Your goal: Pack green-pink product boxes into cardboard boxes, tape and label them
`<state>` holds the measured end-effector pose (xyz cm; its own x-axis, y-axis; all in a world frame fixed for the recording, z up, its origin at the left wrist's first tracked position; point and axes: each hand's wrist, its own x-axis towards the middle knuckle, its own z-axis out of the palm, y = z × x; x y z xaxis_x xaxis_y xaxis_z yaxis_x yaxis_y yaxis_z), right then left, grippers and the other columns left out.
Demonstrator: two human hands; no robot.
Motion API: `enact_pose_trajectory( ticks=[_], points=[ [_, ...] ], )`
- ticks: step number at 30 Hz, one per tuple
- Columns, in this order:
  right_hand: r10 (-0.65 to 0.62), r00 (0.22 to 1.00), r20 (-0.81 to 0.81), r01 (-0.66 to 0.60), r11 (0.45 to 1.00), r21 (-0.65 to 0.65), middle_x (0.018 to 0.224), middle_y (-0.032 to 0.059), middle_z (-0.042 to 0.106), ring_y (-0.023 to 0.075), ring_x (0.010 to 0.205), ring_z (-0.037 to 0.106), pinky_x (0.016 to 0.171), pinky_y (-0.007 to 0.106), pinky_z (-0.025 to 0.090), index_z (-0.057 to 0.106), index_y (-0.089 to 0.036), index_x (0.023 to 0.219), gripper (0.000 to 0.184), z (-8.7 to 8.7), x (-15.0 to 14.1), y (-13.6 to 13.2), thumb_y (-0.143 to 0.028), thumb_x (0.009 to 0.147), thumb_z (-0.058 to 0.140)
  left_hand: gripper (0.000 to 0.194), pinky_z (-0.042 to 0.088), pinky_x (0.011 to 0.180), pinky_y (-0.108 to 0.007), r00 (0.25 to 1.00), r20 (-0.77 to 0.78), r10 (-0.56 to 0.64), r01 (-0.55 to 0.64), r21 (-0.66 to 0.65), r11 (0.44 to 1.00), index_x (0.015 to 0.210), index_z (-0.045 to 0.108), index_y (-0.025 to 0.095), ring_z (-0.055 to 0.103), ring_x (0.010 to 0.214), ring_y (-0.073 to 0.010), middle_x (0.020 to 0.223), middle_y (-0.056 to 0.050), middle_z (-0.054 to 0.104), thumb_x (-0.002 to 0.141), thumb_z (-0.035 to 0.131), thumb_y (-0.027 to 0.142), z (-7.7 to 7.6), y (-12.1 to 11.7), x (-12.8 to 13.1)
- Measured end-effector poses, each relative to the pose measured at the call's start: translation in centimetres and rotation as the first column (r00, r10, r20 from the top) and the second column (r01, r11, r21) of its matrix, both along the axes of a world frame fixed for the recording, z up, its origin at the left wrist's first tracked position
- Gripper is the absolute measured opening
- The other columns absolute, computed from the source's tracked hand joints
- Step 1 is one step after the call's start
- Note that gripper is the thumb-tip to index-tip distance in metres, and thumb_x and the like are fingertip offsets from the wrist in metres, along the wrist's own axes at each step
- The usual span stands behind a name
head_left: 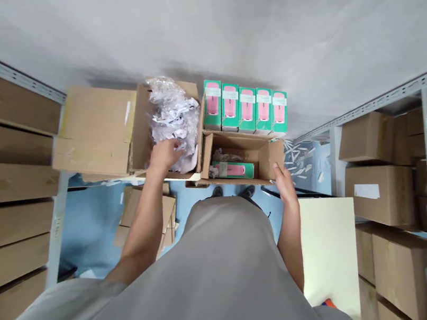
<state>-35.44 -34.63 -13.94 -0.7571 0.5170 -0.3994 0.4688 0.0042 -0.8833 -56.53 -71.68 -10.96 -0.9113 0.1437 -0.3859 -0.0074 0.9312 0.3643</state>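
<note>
The left hand [165, 153] reaches into a large carton [143, 128], its fingers bent against a heap of crumpled paper and clear film, the padding [176, 114]. The fingertips are partly hidden, so whether they pinch any of it cannot be told. The padding spreads beyond and just to the right of this hand and rises over the far rim.

The right hand [285, 182] touches the right end of a small carton [270, 158], its fingers against the cardboard at the near corner; how firmly they grip cannot be told. This carton stands open between the hands, touching or just beside the large one. Inside, to the left of the right hand, a pink-and-green box [236, 170] lies on its side, with some film [228, 156] behind it.

Beyond the small carton, five similar boxes [246, 110] stand upright in a row, each with a pale strip across it. To the left of the left hand lies a cardboard panel [97, 116]; whether flap or separate carton is unclear. White strips [297, 159] are scattered beyond the right hand, and a pale board [331, 247] lies beside the right forearm.
</note>
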Motion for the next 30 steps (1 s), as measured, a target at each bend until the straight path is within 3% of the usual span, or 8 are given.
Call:
enact_pose_trajectory(
  ticks=[3,6,9,12,16,20,23,30],
  points=[
    [-0.016,0.999,0.039,0.016,1.0,-0.008,0.152,0.0102,0.078,0.0362,0.158,0.062,0.133,0.058,0.05,0.08,-0.025,0.139,0.071,0.2,0.1,-0.1,-0.076,0.091,0.071,0.023,0.053,0.106,-0.044,0.998,-0.033,0.046,-0.046,0.007,0.999,0.118,0.082,0.016,0.078,0.116,-0.0358,0.119,-0.016,0.085,0.097,0.079,0.023,1.1,-0.4,0.9],
    [-0.014,0.998,0.065,0.015,1.0,-0.019,0.154,0.0109,0.077,0.0365,0.155,0.064,0.133,0.059,0.049,0.079,-0.024,0.14,0.073,0.4,0.1,-0.3,-0.076,0.09,0.07,0.032,0.058,0.1,-0.042,0.984,-0.131,0.123,-0.089,0.237,0.967,0.125,0.081,0.018,0.08,0.104,-0.0306,0.115,-0.012,0.086,0.099,0.078,0.036,4.4,-0.1,2.9],
    [-0.03,0.997,0.077,0.031,0.999,-0.007,0.154,0.0119,0.077,0.0363,0.155,0.064,0.133,0.058,0.048,0.078,-0.023,0.14,0.074,0.5,0.1,-0.5,-0.077,0.09,0.07,0.04,0.062,0.091,-0.035,0.987,-0.148,0.069,0.022,0.541,0.841,0.132,0.078,0.021,0.079,0.101,-0.0249,0.123,-0.008,0.084,0.101,0.075,0.047,7.9,2.2,5.3],
    [-0.035,0.996,0.081,0.036,0.999,-0.006,0.149,0.0117,0.079,0.0353,0.151,0.068,0.132,0.057,0.049,0.079,-0.023,0.139,0.075,0.4,0.0,-0.5,-0.079,0.09,0.07,0.038,0.063,0.097,-0.036,0.986,-0.107,-0.129,0.168,0.652,0.739,0.131,0.079,0.022,0.079,0.106,-0.0239,0.129,-0.008,0.083,0.099,0.077,0.043,9.8,5.8,7.2],
    [-0.002,1.0,0.031,0.003,1.0,-0.03,0.147,0.0105,0.08,0.0332,0.15,0.068,0.132,0.055,0.049,0.079,-0.025,0.14,0.076,0.3,0.3,-0.6,-0.082,0.09,0.071,0.041,0.064,0.103,-0.04,0.965,-0.128,-0.227,0.259,0.575,0.776,0.136,0.077,0.023,0.077,0.117,-0.0278,0.136,-0.011,0.08,0.098,0.078,0.036,9.3,7.9,8.4],
    [-0.008,1.0,0.019,0.009,1.0,-0.022,0.143,0.0106,0.082,0.0341,0.146,0.07,0.132,0.057,0.048,0.082,-0.026,0.135,0.072,0.6,0.8,-0.9,-0.081,0.091,0.071,0.061,0.059,0.115,-0.049,0.951,-0.263,-0.16,0.251,0.359,0.899,0.152,0.067,0.018,0.069,0.138,-0.0375,0.15,-0.02,0.069,0.095,0.079,0.034,7.3,6.2,8.8],
    [-0.021,1.0,-0.011,0.021,1.0,-0.013,0.148,0.0101,0.08,0.0354,0.152,0.066,0.133,0.057,0.047,0.083,-0.027,0.134,0.069,1.1,1.2,-1.7,-0.08,0.091,0.071,0.059,0.059,0.112,-0.051,0.965,-0.216,-0.149,0.196,0.216,0.957,0.151,0.066,0.016,0.074,0.126,-0.0382,0.143,-0.022,0.072,0.095,0.074,0.031,5.9,4.8,9.3],
    [-0.226,0.974,0.005,0.224,0.965,-0.134,0.148,0.0094,0.08,0.0374,0.144,0.073,0.121,0.056,0.062,0.078,-0.026,0.147,0.08,2.0,6.9,-4.7,-0.083,0.092,0.07,0.046,0.06,0.103,-0.045,0.94,-0.204,-0.274,0.298,0.1,0.949,0.141,0.074,0.018,0.081,0.112,-0.0358,0.131,-0.017,0.081,0.099,0.056,0.023,5.4,4.9,9.6]
  ],
)
